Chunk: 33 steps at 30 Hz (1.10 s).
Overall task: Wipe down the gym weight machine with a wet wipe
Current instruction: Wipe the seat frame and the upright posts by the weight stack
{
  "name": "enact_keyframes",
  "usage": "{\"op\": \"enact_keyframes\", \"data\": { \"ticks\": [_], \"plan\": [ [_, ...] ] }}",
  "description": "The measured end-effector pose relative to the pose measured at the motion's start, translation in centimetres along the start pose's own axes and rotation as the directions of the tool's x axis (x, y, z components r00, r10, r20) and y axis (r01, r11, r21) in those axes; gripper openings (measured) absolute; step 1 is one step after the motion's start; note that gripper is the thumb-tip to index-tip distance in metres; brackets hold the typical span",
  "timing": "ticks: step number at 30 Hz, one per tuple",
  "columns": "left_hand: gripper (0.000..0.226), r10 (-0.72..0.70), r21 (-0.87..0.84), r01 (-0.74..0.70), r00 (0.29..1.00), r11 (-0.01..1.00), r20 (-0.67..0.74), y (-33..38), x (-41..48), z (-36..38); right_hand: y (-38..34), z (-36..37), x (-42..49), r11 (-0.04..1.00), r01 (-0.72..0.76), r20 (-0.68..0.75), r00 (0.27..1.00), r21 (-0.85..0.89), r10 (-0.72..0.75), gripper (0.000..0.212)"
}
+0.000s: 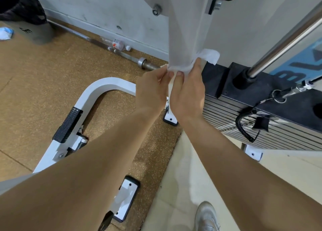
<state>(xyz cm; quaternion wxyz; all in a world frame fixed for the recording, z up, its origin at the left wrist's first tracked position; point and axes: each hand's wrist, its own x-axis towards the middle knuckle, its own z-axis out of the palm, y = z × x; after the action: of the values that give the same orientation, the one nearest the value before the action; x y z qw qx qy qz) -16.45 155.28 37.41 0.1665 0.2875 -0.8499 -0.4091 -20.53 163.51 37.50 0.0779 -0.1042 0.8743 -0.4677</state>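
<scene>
Your left hand and right hand pinch the wet wipe wrapped round the machine's white upright post, mid-wipe; next, likely slide it along the post, keeping pressure.

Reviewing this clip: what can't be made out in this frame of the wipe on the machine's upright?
Head view only:
- Far side of the white upright post: faces away from the camera.
- Wet wipe: mostly hidden behind the post and under the left hand and right hand.
- Post's lower stretch: covered by both hands.
- Blue label: cut by the right edge, unreadable.
- Weight stack numbers: too small.
</scene>
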Motion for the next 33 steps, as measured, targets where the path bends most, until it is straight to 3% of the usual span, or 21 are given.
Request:
{"op": "enact_keyframes", "data": {
  "ticks": [5, 10, 14, 25, 33],
  "plan": [
    [0.025, -0.015, -0.003, 0.015, 1.0, 1.0, 0.019, -0.1, 0.5, -0.2, -0.4, -0.3, -0.8, 0.978, -0.144, 0.001, 0.989, 0.151, 0.146, 0.064],
    [0.026, -0.037, -0.021, 0.037, 0.999, 0.999, 0.008, -0.2, 0.5, 0.0, -0.5, 0.2, -2.1, 0.973, -0.09, -0.036, 0.994, 0.212, 0.1, 0.066],
    [0.025, -0.074, -0.036, 0.074, 0.997, 0.997, -0.001, -0.2, 0.6, 0.1, -0.2, 0.8, -1.7, 0.961, -0.085, 0.043, 0.996, 0.262, 0.077, 0.062],
    [0.021, -0.014, -0.052, 0.018, 0.997, 0.999, 0.082, -1.7, 1.2, 0.8, 2.9, 3.7, 0.6, 0.956, -0.039, 0.009, 0.999, 0.291, 0.038, 0.056],
    [0.046, 0.01, 0.009, -0.011, 0.994, 1.0, 0.111, -5.2, 1.1, 3.2, 6.7, 7.1, 0.5, 0.972, -0.091, -0.025, 0.995, 0.216, 0.099, 0.055]
  ]
}}
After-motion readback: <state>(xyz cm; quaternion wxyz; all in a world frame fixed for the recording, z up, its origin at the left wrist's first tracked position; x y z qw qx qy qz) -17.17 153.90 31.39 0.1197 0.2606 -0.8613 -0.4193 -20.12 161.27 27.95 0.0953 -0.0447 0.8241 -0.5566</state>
